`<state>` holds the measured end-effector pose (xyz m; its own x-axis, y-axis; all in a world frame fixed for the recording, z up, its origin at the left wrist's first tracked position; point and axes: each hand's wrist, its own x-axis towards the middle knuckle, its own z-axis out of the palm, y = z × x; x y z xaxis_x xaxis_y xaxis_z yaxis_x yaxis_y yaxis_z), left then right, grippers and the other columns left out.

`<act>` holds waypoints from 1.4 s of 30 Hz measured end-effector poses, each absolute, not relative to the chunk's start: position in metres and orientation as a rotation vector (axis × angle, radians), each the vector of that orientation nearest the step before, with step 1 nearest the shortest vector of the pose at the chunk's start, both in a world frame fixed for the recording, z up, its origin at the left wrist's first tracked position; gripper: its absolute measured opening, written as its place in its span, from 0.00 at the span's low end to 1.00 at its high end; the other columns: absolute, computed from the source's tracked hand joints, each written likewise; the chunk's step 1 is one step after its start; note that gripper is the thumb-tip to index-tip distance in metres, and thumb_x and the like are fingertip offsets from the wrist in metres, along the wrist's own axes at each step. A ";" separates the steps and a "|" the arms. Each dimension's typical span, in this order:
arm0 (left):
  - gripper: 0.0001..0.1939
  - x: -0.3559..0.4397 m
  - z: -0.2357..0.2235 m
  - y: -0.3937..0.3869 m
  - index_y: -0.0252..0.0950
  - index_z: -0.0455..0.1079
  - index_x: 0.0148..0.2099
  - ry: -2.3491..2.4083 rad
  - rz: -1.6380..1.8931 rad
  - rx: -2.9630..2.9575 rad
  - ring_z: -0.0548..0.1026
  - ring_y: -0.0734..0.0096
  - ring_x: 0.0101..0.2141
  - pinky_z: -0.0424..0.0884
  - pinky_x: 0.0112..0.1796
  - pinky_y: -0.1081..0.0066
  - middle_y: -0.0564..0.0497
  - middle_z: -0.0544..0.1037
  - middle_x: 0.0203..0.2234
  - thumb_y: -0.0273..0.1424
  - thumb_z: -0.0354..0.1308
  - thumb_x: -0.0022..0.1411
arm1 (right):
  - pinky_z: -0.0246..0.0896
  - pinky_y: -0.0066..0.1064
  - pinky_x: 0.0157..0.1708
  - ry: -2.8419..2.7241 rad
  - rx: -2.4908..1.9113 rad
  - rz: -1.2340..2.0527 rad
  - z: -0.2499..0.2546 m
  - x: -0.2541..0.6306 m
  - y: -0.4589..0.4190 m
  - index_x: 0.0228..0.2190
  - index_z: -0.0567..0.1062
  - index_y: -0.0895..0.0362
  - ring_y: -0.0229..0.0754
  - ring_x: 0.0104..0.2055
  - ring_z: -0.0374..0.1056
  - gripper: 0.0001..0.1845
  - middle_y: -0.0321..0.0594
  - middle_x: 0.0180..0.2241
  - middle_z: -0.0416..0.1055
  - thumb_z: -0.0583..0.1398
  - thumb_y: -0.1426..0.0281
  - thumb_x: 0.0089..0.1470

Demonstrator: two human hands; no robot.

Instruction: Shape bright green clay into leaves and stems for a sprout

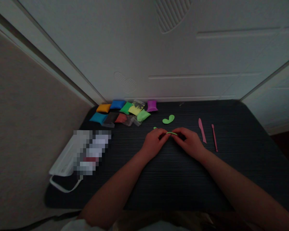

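Between my two hands, above the dark table, is a thin light-green strip of modelling clay (171, 132). My left hand (156, 140) pinches its left end between thumb and fingers. On its right end, my right hand (189, 141) has thumb and fingertips closed as well. Just beyond my hands lies a flat, bent green clay piece (168, 120) with two rounded lobes. A small green bit of clay (155, 128) shows behind my left hand, partly hidden by it.
Several colourful clay packets (118, 104) lie along the table's back left. A pink plastic knife (202, 130) and a thin pink modelling tool (214, 138) lie right of my hands. At the left edge are a white face mask (68, 154) and a blurred-out item (95, 152). A white panel (135, 48) rises behind the table (183, 186).
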<state>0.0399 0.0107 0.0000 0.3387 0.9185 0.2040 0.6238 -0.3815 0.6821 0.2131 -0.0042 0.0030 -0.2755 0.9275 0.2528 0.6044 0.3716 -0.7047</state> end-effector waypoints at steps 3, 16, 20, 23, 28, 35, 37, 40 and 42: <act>0.09 0.040 0.000 0.011 0.36 0.68 0.34 1.355 0.811 2.080 0.69 0.74 0.27 0.64 0.29 0.74 0.54 0.73 0.25 0.36 0.53 0.57 | 0.60 0.27 0.30 -1.978 -1.327 0.645 0.003 0.213 -0.004 0.36 0.70 0.54 0.36 0.31 0.66 0.09 0.35 0.30 0.71 0.56 0.69 0.51; 0.08 0.040 0.004 0.010 0.37 0.68 0.34 1.273 0.843 1.967 0.69 0.76 0.26 0.64 0.29 0.75 0.55 0.72 0.25 0.35 0.53 0.56 | 0.59 0.26 0.28 -1.941 -1.310 0.687 0.004 0.213 -0.003 0.36 0.70 0.54 0.34 0.29 0.65 0.09 0.34 0.29 0.70 0.57 0.70 0.50; 0.07 0.040 0.005 0.010 0.36 0.68 0.34 1.279 0.845 1.944 0.69 0.76 0.26 0.64 0.29 0.75 0.55 0.72 0.25 0.34 0.53 0.56 | 0.59 0.26 0.27 -1.926 -1.303 0.716 0.005 0.214 -0.004 0.37 0.69 0.54 0.35 0.28 0.65 0.09 0.35 0.28 0.70 0.56 0.70 0.50; 0.08 0.040 0.005 0.010 0.37 0.68 0.36 1.261 0.877 1.901 0.69 0.76 0.27 0.65 0.29 0.75 0.54 0.72 0.26 0.35 0.54 0.56 | 0.58 0.26 0.27 -1.915 -1.305 0.728 0.005 0.215 -0.004 0.37 0.69 0.54 0.34 0.28 0.65 0.09 0.34 0.28 0.70 0.56 0.69 0.50; 0.07 0.039 0.005 0.011 0.37 0.68 0.35 1.276 0.870 1.937 0.69 0.75 0.27 0.65 0.30 0.73 0.54 0.73 0.27 0.34 0.53 0.56 | 0.57 0.25 0.26 -1.925 -1.316 0.742 0.007 0.215 -0.004 0.37 0.69 0.54 0.34 0.27 0.65 0.09 0.34 0.28 0.70 0.55 0.68 0.51; 0.08 0.039 0.007 0.011 0.37 0.68 0.36 1.265 0.867 1.905 0.69 0.75 0.27 0.65 0.30 0.74 0.54 0.73 0.27 0.34 0.53 0.56 | 0.58 0.26 0.26 -1.923 -1.317 0.760 0.007 0.215 -0.004 0.37 0.69 0.54 0.35 0.28 0.65 0.10 0.35 0.28 0.70 0.55 0.68 0.51; 0.08 0.039 0.008 0.011 0.37 0.68 0.37 1.260 0.855 1.923 0.69 0.75 0.27 0.65 0.30 0.74 0.54 0.73 0.27 0.34 0.53 0.56 | 0.59 0.26 0.26 -1.929 -1.306 0.764 0.007 0.215 -0.004 0.37 0.69 0.54 0.35 0.28 0.66 0.09 0.35 0.28 0.70 0.55 0.68 0.51; 0.07 0.039 0.008 0.011 0.37 0.69 0.35 1.268 0.838 1.966 0.69 0.75 0.27 0.64 0.30 0.74 0.54 0.73 0.26 0.33 0.52 0.57 | 0.58 0.26 0.26 -1.949 -1.308 0.760 0.008 0.215 -0.003 0.36 0.70 0.54 0.35 0.28 0.66 0.08 0.35 0.28 0.70 0.55 0.68 0.51; 0.07 0.039 0.008 0.011 0.36 0.69 0.34 1.270 0.840 1.964 0.68 0.75 0.27 0.64 0.30 0.74 0.54 0.72 0.26 0.33 0.52 0.57 | 0.58 0.26 0.26 -1.960 -1.314 0.756 0.008 0.215 -0.003 0.36 0.70 0.54 0.35 0.27 0.65 0.08 0.34 0.27 0.70 0.55 0.68 0.51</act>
